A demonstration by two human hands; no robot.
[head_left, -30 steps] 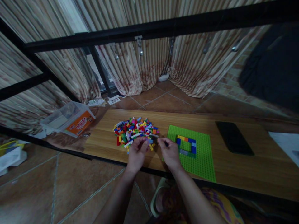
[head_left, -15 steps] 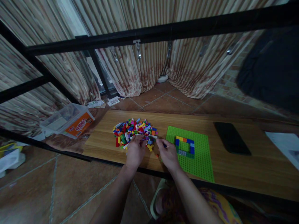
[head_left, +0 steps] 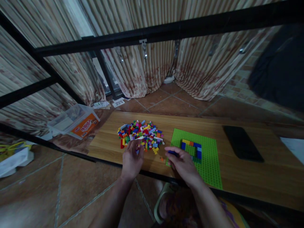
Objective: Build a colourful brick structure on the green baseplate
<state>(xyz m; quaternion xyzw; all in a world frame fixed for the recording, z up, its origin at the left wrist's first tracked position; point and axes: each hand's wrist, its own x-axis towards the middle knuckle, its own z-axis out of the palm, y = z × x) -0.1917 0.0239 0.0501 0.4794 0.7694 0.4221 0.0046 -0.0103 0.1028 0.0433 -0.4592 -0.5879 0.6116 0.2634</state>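
My right hand point(head_left: 184, 161) is closed in a pinch on a dark blue toy brick point(head_left: 173, 153), held over the left edge of a green studded baseplate point(head_left: 210, 171). A hollow rectangle of blue, yellow, orange and green bricks point(head_left: 199, 154) stands on that plate, its near left part hidden by my right hand. At the near edge of a heap of mixed toy bricks point(head_left: 144, 133) is my left hand point(head_left: 131, 160), its fingers curled towards the thumb. A bit of blue-purple shows between them, too small to name.
Small orange bricks point(head_left: 161, 159) lie between my hands on the wooden table point(head_left: 239, 177). A black flat slab point(head_left: 242, 144) rests to the right of the baseplate. Beyond the left end of the table is a clear plastic box point(head_left: 73, 122) with an orange label.
My right hand has moved right, away from the heap, with the dark blue brick now plainly visible in its fingers. My left hand has drawn back slightly towards the near left.
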